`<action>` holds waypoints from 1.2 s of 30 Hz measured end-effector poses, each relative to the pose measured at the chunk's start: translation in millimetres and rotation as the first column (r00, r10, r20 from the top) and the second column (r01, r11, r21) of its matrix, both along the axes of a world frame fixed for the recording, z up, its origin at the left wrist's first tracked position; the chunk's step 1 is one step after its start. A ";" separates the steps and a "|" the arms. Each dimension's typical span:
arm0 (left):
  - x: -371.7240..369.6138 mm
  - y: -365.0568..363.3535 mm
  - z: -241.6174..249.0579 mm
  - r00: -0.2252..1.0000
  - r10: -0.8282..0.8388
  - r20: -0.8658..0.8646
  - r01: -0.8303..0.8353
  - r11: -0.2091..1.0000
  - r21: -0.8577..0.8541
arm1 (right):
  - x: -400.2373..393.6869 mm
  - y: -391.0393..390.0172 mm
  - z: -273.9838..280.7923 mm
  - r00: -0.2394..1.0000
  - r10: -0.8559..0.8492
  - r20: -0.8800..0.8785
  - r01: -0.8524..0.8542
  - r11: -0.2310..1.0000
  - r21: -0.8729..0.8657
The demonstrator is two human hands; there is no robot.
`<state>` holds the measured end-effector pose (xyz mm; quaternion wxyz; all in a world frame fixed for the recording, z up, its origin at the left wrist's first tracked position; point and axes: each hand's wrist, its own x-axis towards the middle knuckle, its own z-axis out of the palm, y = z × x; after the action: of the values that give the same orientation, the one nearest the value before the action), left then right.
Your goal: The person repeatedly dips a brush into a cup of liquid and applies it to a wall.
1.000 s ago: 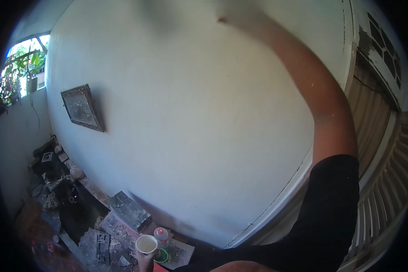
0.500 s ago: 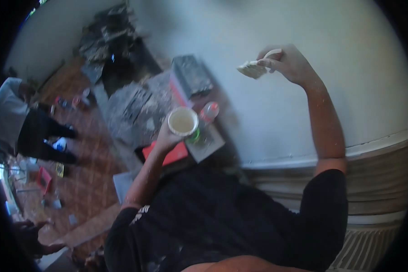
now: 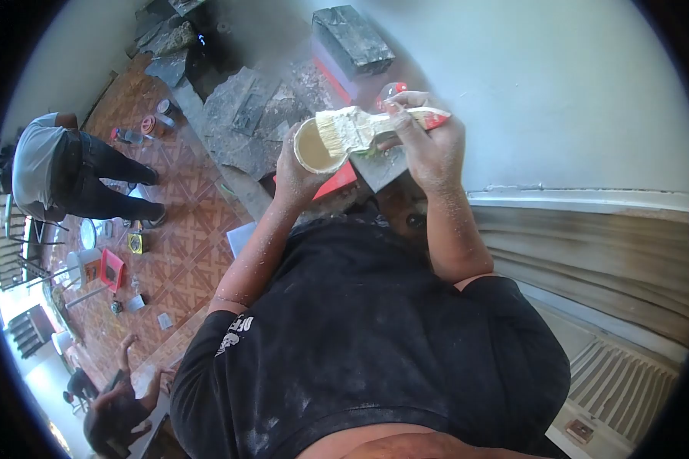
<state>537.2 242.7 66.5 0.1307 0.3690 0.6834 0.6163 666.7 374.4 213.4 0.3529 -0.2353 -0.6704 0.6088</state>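
My left hand (image 3: 293, 177) is wrapped round a white cup (image 3: 302, 159) with pale, creamy paint inside. In my right hand (image 3: 434, 150) is a wide paintbrush (image 3: 354, 131), gripped by its handle, which ends in red. Its pale bristles lie over the right part of the cup's mouth and hide some of the paint. White coating covers the brush's ferrule. Pale specks dot both my forearms. Behind my right hand stands a clear bottle with a red cap (image 3: 395, 89), partly hidden.
A pale wall (image 3: 559, 107) rises on the right above a white ledge (image 3: 582, 200). Dark stone slabs (image 3: 245, 111) and a dark block (image 3: 352, 42) lie ahead. Two other people, one standing (image 3: 76, 168) and one bent low (image 3: 119, 413), are on the left, near a red tray (image 3: 112, 269).
My right hand has brought the paintbrush from in front of the wall down and left to the cup. The cup has shifted slightly up in view, and the view has turned.
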 end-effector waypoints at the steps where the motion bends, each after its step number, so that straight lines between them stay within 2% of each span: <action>1: 1.1 -2.6 -3.1 1.000 0.007 0.004 -0.007 1.000 0.005 | -0.8 -6.0 -8.1 1.000 0.000 -0.009 0.000 1.000 -0.005; 3: 0.6 -6.1 -3.6 1.000 0.024 0.010 -0.024 0.999 0.021 | -3.0 -16.9 -21.6 0.998 0.014 0.057 -0.016 0.999 0.033; 5: 3.5 -8.9 6.0 0.986 0.083 -0.146 -0.080 0.997 0.021 | -6.2 -28.7 -29.2 0.992 0.026 0.127 -0.039 0.994 0.099; 6: 3.8 -10.1 12.9 0.969 0.111 -0.222 -0.108 0.994 0.025 | -6.7 -32.0 -35.1 0.983 -0.002 0.182 -0.037 0.977 0.212; 9: 0.1 -13.5 15.1 0.903 0.061 -0.425 -0.080 0.996 -0.026 | -11.9 -36.5 -49.0 0.977 -0.017 0.212 -0.066 0.924 0.377; 12: 3.8 -15.1 10.2 0.892 0.123 -0.436 -0.132 0.991 0.008 | -14.2 -37.8 -56.1 0.961 -0.043 0.273 -0.082 0.899 0.431; 16: 2.4 -22.5 7.5 0.900 0.112 -0.422 -0.117 0.993 0.015 | -19.1 -40.9 -59.4 0.950 -0.058 0.306 -0.123 0.833 0.539; 19: 3.5 -23.9 2.1 0.919 0.118 -0.377 -0.142 0.989 -0.036 | -19.6 -40.3 -53.2 0.929 -0.048 0.366 -0.142 0.870 0.473; 21: -0.9 -28.4 -8.6 0.921 0.096 -0.379 -0.158 0.978 -0.137 | -18.8 -34.8 -41.9 0.956 -0.008 0.293 -0.122 0.898 0.423; 22: -1.9 -30.2 -12.8 0.956 0.128 -0.265 -0.159 0.982 -0.100 | -17.3 -30.4 -38.6 0.967 0.011 0.254 -0.114 0.911 0.397; 23: -2.3 -30.7 -16.3 0.977 0.152 -0.147 -0.162 0.985 -0.061 | -14.3 -20.3 -40.4 0.993 0.108 0.044 -0.110 0.992 0.057; 24: -3.5 -28.9 -18.8 0.986 0.166 -0.026 -0.167 0.986 -0.017 | -10.5 -4.2 -43.8 0.975 0.120 -0.189 -0.170 0.946 -0.277; 25: -5.2 -27.5 -20.4 0.983 0.176 -0.042 -0.175 0.984 0.015 | -6.9 9.7 -44.9 0.913 0.049 -0.406 -0.287 0.783 -0.552; 28: -8.1 -27.6 -26.5 0.978 0.194 -0.077 -0.188 0.979 0.072 | 9.1 37.2 -45.3 0.810 -0.095 -0.579 -0.367 0.688 -0.626; 31: -5.7 -26.2 -27.2 0.980 0.183 -0.074 -0.182 0.983 0.026 | 19.5 48.1 -47.1 0.746 -0.053 -0.664 -0.429 0.724 -0.540; 36: 1.1 -17.6 -36.6 0.987 0.135 -0.086 -0.136 0.991 -0.010 | 28.2 45.4 -46.5 0.751 -0.096 -0.653 -0.416 0.699 -0.581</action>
<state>538.3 225.1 29.8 0.0622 0.3467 0.7166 0.6020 694.9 419.8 166.9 0.3851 -0.0646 -0.2471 0.8868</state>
